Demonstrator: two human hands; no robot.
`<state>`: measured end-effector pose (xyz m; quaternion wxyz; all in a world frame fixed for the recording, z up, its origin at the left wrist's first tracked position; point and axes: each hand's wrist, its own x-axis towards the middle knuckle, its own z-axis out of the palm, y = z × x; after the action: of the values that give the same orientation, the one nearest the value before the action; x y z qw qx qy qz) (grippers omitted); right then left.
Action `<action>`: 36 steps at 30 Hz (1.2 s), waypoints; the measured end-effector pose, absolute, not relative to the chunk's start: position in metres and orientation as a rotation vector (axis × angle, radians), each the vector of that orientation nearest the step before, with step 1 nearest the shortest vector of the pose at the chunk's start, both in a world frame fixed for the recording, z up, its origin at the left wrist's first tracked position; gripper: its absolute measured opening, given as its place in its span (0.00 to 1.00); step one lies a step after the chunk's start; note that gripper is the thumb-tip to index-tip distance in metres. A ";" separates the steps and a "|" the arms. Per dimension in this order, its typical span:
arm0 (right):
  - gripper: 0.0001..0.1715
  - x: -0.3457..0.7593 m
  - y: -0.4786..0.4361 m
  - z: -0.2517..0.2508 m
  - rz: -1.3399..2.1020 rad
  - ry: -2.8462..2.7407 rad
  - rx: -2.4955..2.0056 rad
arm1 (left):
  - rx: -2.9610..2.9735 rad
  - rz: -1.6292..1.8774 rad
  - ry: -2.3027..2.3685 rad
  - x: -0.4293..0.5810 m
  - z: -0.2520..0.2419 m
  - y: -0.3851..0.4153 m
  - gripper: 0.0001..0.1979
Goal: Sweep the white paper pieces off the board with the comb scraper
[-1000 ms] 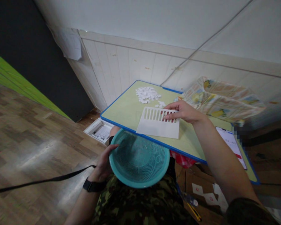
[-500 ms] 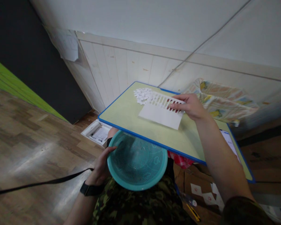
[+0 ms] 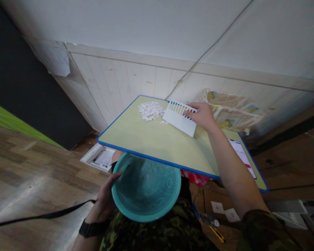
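My right hand [image 3: 202,115] pinches a white card with a row of slots [image 3: 179,118] and holds it tilted over the table [image 3: 136,136], which has a pale yellow-green top and blue edge. Left of the card lies a heap of small white paper pieces [image 3: 149,111], with a few strays by the card's lower left. My left hand [image 3: 106,191] grips the rim of a turquoise plastic colander [image 3: 146,181], thumb over the edge. The colander rests at my lap below the table's near edge, and nothing shows inside it.
A phone [image 3: 242,157] lies at the table's right end. Behind stands a fabric-lined basket [image 3: 230,109] against the wall. An open white box [image 3: 98,157] sits on the floor at left. Paper cards [image 3: 231,215], a plastic bottle [image 3: 213,221] and a yellow cutter [image 3: 217,234] lie low at right.
The view has shifted a little, so most things appear further left. The slotted card has moved slightly off the paper heap and is tilted more steeply. My left hand keeps its grip on the colander.
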<state>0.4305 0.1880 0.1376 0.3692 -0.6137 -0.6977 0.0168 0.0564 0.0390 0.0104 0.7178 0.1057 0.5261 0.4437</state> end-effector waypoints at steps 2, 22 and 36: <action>0.20 0.431 0.188 0.138 0.041 -1.811 -1.588 | 0.234 0.977 1.181 0.057 0.012 0.038 0.08; 0.21 0.426 0.189 0.134 0.155 -1.864 -1.531 | 0.234 0.975 1.177 0.060 0.016 0.039 0.10; 0.20 0.427 0.193 0.129 0.169 -1.795 -1.521 | 0.231 0.966 1.168 0.058 0.014 0.037 0.09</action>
<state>0.4274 0.1930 0.1287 0.3815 -0.5961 -0.7034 0.0664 0.0583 0.0367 0.0139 0.7202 0.1047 0.5284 0.4372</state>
